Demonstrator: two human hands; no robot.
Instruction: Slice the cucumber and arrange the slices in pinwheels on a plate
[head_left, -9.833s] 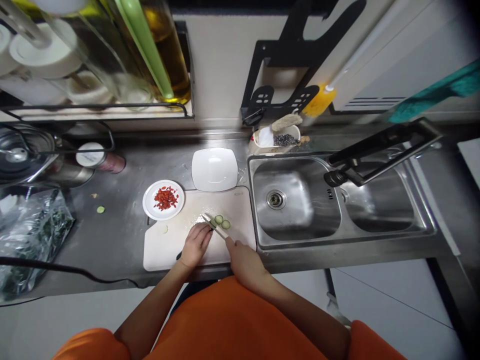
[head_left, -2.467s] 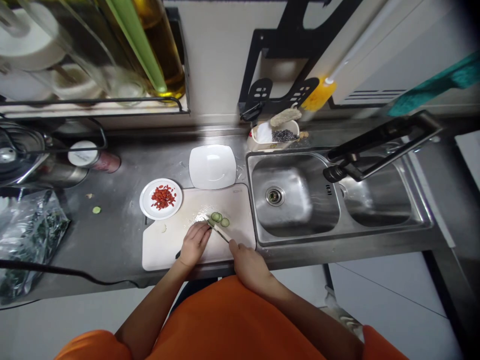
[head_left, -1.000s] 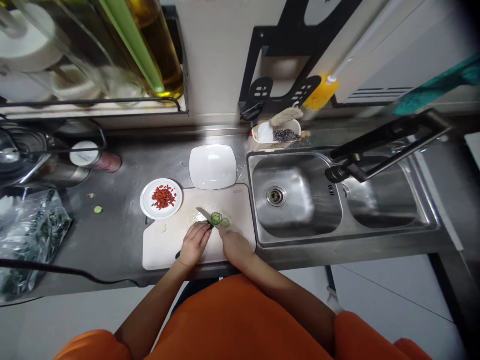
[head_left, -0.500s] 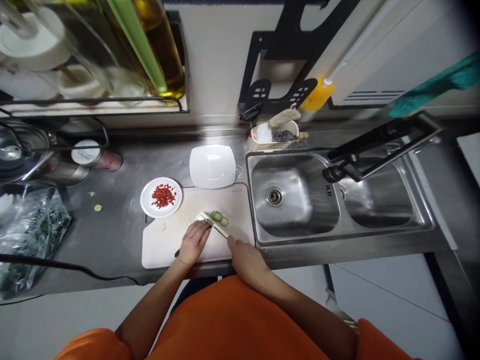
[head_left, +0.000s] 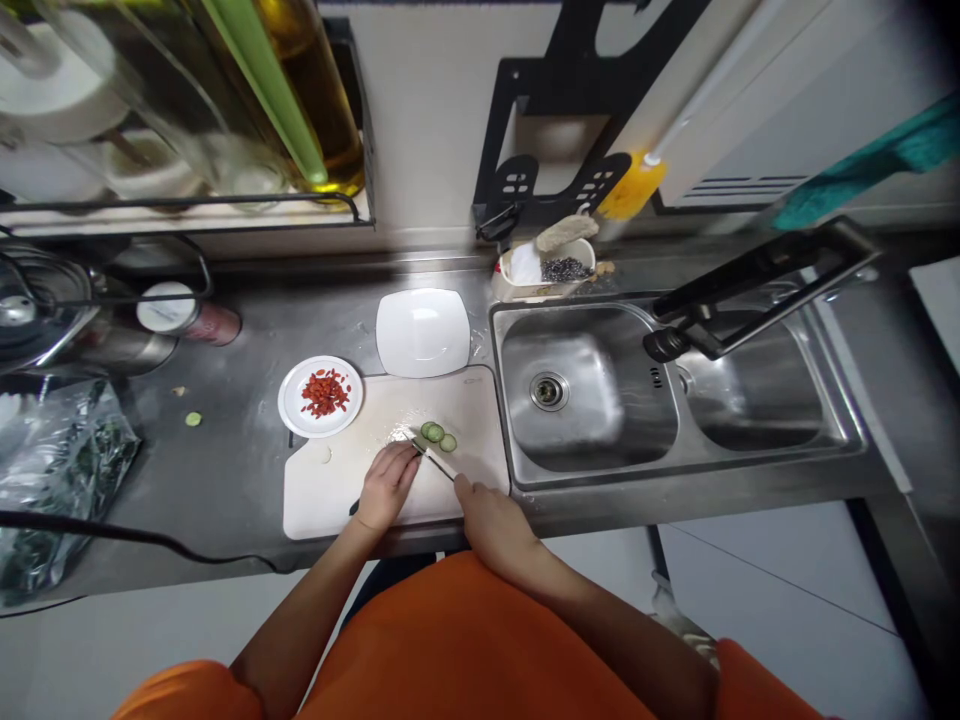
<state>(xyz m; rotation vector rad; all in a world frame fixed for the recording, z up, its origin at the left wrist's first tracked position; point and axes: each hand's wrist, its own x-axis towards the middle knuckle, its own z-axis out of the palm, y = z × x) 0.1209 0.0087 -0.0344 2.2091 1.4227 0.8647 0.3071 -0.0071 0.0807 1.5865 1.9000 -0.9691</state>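
Observation:
My right hand (head_left: 495, 520) is closed round the handle of a knife (head_left: 439, 463), whose blade points up and left over the white cutting board (head_left: 322, 500). My left hand (head_left: 386, 485) is curled over a cucumber (head_left: 354, 507). Most of the cucumber is hidden under the fingers, and its dark green end shows by the wrist. The blade lies right beside the left fingertips. Just past the blade, a few round cucumber slices (head_left: 435, 432) rest on the board. A thin pale slice (head_left: 325, 455) lies at the board's left side.
A white plate of red berries (head_left: 325, 392) overlaps the board's upper left corner. Behind the board sits a square white plate (head_left: 424, 335). To the right is a steel double sink (head_left: 592, 390) with a black faucet (head_left: 720, 310). At left lie a cucumber end (head_left: 193, 419) and a plastic bag of greens (head_left: 67, 480).
The view has shifted very slightly. Both hands, the knife and the slices keep nearly the same places on the board.

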